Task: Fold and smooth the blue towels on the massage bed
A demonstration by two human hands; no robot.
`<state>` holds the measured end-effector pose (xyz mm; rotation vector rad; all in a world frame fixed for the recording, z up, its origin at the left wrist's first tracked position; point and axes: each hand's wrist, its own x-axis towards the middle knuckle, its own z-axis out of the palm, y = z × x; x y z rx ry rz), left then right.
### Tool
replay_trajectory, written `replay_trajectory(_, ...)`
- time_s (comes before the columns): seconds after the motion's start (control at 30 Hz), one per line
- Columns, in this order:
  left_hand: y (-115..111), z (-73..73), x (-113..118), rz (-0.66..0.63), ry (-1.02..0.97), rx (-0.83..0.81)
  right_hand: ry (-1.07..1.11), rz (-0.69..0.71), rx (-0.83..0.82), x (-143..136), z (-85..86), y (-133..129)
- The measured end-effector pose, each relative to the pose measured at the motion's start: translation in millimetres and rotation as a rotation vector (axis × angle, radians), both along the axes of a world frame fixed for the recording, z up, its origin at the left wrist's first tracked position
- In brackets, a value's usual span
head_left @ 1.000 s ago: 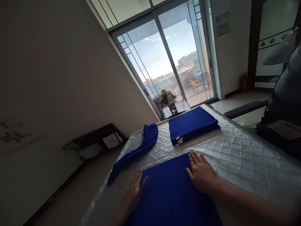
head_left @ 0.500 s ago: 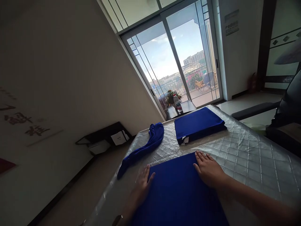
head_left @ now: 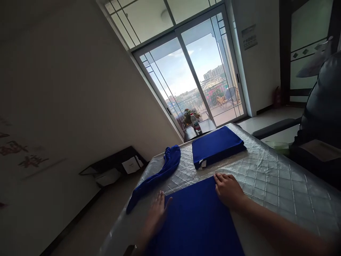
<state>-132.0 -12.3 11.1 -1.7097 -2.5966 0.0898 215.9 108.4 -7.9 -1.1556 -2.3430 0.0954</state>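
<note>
While the blue cloth (head_left: 198, 217) is laid flat on the silver quilted cover (head_left: 274, 185), its far edge is best kept straight by light, even pressure at both corners, so that no crease is dragged in. By the left hand (head_left: 156, 215), fingers extended and thumb apart, the left edge is apparently touched, not clasped. At the far right corner the right hand (head_left: 229, 192) is placed, fingers together and bent; whether fabric is pinched cannot be told

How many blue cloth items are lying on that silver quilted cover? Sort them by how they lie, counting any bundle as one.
Folded blue bundle: 1
Flat blue cloth: 1
Bunched, trailing blue cloth: 1
Total: 3
</note>
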Motion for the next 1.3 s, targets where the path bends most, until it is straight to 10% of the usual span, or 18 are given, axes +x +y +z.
replay_trajectory(0.27,80.4,4.6,182.6,-0.568,-0.509,0.162,-0.028,0.008,-0.021,-0.6,0.4,-1.5)
replay_trajectory(0.4,105.3,-5.6,226.9,-0.6,-0.642,0.189,-0.025,0.034,-0.074,1.8,2.3,-1.1)
replay_trajectory(0.9,87.8,-5.2,194.0,-0.525,-0.499,0.073,-0.046,-0.021,-0.074,-0.8,3.5,-3.6)
replay_trajectory(1.3,27.5,-4.9,69.2,-0.279,-0.209,0.004,-0.049,-0.03,-0.143,0.2,7.2,-4.2)
